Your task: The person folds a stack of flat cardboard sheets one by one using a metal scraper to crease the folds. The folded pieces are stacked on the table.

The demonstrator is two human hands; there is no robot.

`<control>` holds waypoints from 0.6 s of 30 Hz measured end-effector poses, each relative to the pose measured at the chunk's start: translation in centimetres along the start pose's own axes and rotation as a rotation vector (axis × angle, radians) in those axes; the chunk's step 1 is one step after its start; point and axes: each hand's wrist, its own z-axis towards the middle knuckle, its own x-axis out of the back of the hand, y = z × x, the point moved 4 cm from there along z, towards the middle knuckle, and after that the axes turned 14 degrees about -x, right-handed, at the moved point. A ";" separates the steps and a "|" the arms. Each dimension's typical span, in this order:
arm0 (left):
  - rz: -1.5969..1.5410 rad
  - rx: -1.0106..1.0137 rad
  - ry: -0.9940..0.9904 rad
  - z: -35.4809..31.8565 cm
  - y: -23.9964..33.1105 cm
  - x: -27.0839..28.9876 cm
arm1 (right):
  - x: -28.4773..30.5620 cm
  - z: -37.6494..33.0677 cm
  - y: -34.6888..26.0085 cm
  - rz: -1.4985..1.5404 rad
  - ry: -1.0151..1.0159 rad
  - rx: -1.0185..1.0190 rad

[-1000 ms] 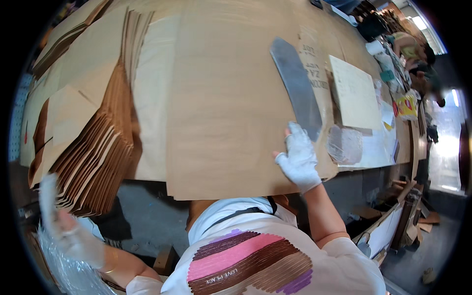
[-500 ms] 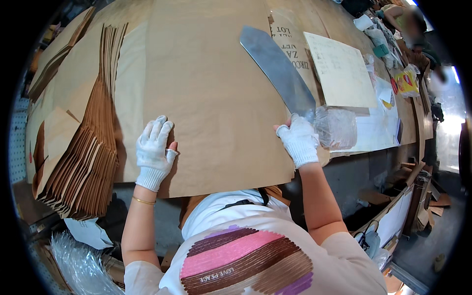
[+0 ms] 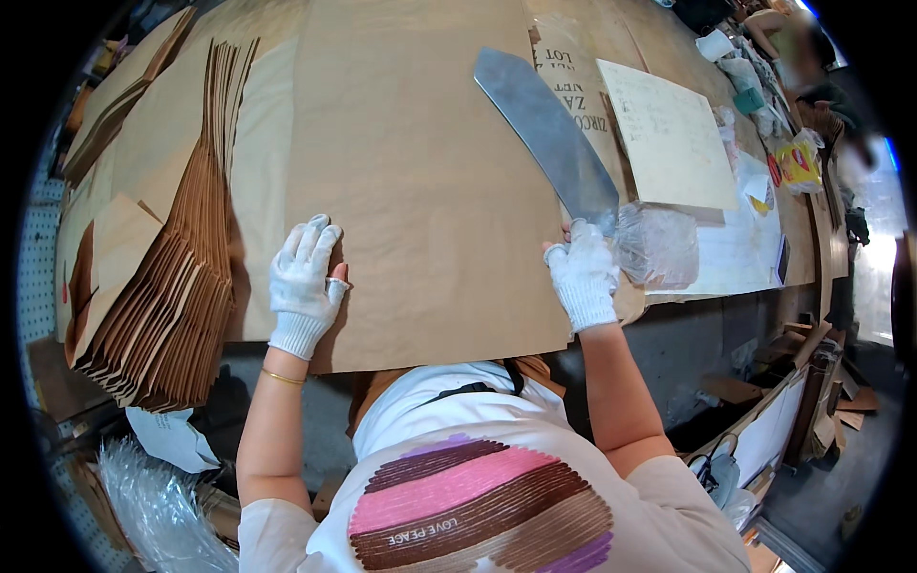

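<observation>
A big sheet of brown paper (image 3: 420, 162) lies flat across the workbench. My left hand (image 3: 304, 282), in a white knit glove, presses flat on its near left part with fingers spread. My right hand (image 3: 580, 272), also gloved, is closed around the handle of a long wide-bladed knife (image 3: 546, 129). The grey blade lies on the paper and points away toward the upper left.
A fanned stack of folded brown paper pieces (image 3: 162, 296) sits at the left. A pale card sheet (image 3: 669, 138) and a clear plastic bag (image 3: 659, 244) lie to the right. Another person (image 3: 812, 67) stands at the far right end. Crumpled plastic (image 3: 143, 497) lies below left.
My left hand came up from below the bench and settled flat on the paper. My right hand took hold of the knife's handle, and the blade now points farther away.
</observation>
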 end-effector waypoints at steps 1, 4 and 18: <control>0.008 -0.003 0.002 -0.1 -0.1 -0.1 | -0.1 0.0 0.0 0.025 -0.022 -0.038; 0.016 -0.004 0.012 0.0 0.3 -0.1 | -0.4 -0.2 0.6 0.056 0.031 0.033; -0.279 -0.003 -0.263 0.0 -2.3 3.5 | 0.5 -0.6 0.4 0.257 0.282 0.902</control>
